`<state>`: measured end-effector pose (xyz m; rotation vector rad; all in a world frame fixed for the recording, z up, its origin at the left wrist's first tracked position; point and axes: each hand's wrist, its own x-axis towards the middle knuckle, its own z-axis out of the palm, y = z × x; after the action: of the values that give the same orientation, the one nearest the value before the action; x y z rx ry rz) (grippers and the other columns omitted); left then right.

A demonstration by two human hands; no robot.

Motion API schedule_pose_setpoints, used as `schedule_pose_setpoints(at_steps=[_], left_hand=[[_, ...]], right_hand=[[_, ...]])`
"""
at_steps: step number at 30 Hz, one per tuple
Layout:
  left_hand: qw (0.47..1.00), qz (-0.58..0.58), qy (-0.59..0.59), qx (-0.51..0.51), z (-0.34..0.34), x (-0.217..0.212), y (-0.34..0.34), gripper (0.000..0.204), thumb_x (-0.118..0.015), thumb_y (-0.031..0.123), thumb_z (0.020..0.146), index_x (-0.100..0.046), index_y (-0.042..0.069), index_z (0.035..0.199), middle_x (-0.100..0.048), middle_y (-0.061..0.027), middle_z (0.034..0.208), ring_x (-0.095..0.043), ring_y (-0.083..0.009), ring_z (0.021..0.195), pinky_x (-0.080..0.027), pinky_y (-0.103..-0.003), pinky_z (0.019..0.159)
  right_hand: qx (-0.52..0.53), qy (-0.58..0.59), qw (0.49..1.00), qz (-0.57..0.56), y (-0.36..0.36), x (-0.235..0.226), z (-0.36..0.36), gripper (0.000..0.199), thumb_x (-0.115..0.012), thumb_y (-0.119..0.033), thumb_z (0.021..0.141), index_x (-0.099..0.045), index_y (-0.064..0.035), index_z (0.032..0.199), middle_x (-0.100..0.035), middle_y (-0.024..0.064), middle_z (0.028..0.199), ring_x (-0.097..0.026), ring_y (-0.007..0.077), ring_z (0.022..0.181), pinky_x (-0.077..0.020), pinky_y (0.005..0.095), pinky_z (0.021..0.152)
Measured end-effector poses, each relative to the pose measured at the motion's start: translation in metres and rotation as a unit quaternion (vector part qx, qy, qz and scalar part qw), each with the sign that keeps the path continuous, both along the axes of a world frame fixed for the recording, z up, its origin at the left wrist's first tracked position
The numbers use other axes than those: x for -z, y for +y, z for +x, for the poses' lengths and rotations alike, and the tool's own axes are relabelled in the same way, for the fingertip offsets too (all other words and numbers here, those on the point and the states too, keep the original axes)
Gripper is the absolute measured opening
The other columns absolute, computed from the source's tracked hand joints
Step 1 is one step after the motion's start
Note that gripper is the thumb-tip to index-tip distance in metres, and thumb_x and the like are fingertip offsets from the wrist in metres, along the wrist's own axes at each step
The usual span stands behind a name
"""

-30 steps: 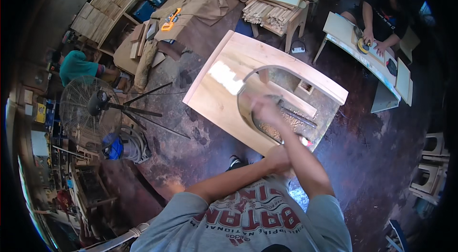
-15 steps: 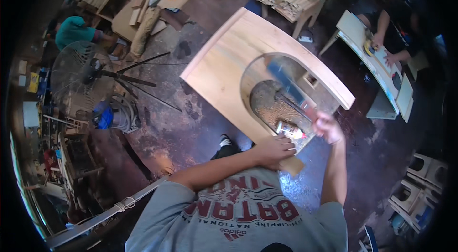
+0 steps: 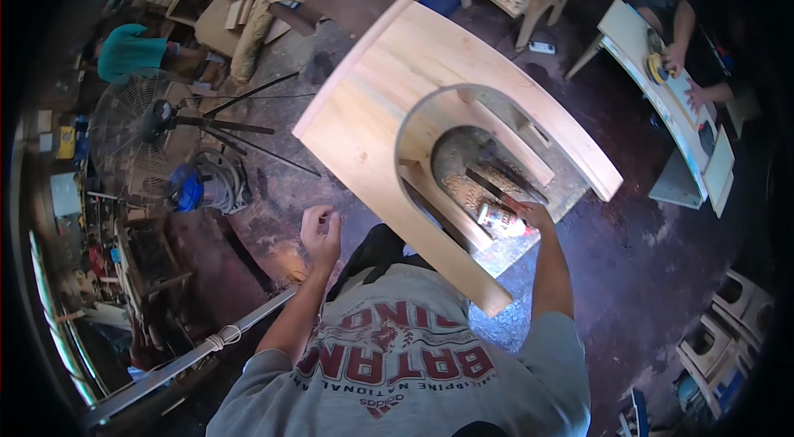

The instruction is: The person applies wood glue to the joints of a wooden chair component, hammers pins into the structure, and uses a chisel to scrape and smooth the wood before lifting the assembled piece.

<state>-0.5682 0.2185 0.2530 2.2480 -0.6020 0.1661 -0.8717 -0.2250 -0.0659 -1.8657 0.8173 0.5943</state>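
A pale wooden piece of furniture (image 3: 351,135), with a rounded U-shaped cutout, stands before me. My right hand (image 3: 538,215) is inside the open end of the cutout, closed on a tool (image 3: 490,185). The tool has a reddish-brown handle and a dark narrow shaft or blade; its exact kind is unclear. Beside it, on a lower surface strewn with wood shavings (image 3: 461,186), a white bottle (image 3: 499,220) with a red cap lies tilted. My left hand (image 3: 321,230) hovers left of the wood, fingers loosely bent and apart, holding nothing.
A standing fan (image 3: 157,119) with spread legs is at left. One person in teal (image 3: 132,55) works behind it. At right, another person's hands hold a yellow sander (image 3: 657,67) on a pale panel (image 3: 624,32). Stacked stools (image 3: 715,346) stand lower right.
My left hand has left the wood's near edge and swung left. My right hand has moved left and slightly down with the tool, which was blurred before. The wooden piece appears farther left in view.
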Motion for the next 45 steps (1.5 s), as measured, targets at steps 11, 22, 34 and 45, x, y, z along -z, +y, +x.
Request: schedule_pose_setpoints(at_steps=[11,22,34,45], left_hand=[[0.861,-0.301,0.387,-0.135,0.212,0.065,0.001,0.044,-0.054,0.044,0.108,-0.069,0.005,0.122,-0.070,-0.0038,0.109,-0.065,-0.0111,0.094,-0.048,-0.025,0.077],[0.603,-0.168,0.685,0.373,0.326,0.050,-0.139,0.057,-0.066,0.028,0.096,-0.057,-0.006,0.141,-0.070,-0.0192,0.129,-0.071,-0.0276,0.114,-0.057,-0.040,0.100],[0.389,-0.290,0.740,0.466,0.381,-0.127,-0.177,0.066,-0.058,0.040,0.101,-0.050,-0.011,0.143,-0.068,-0.0261,0.128,-0.074,-0.0342,0.109,-0.061,-0.046,0.096],[0.561,-0.324,0.428,0.630,0.236,-0.160,-0.108,0.032,-0.071,0.020,0.094,-0.068,-0.006,0.113,-0.075,-0.0149,0.090,-0.072,-0.0237,0.081,-0.058,-0.036,0.077]], right_hand=[[-0.075,-0.188,0.970,0.135,0.111,-0.321,0.150,0.062,-0.067,-0.044,0.101,-0.059,-0.0024,0.146,-0.064,0.0229,0.143,-0.062,0.0319,0.132,-0.0474,0.0361,0.111],[0.005,-0.001,0.954,-0.300,0.261,-0.383,0.232,0.101,-0.086,-0.027,0.069,-0.038,-0.0125,0.157,-0.072,0.0258,0.106,-0.073,0.0429,0.079,-0.0610,0.0529,0.077],[0.046,-0.085,0.891,-0.443,0.247,-0.597,0.280,0.091,-0.086,-0.029,0.058,-0.061,-0.0131,0.144,-0.075,0.0232,0.113,-0.075,0.0389,0.098,-0.0595,0.0488,0.092],[0.004,-0.131,0.984,-0.118,0.227,-0.827,0.341,0.115,-0.083,-0.036,0.063,-0.032,-0.0069,0.162,-0.057,0.0220,0.146,-0.063,0.0246,0.108,-0.0524,0.0395,0.087]])
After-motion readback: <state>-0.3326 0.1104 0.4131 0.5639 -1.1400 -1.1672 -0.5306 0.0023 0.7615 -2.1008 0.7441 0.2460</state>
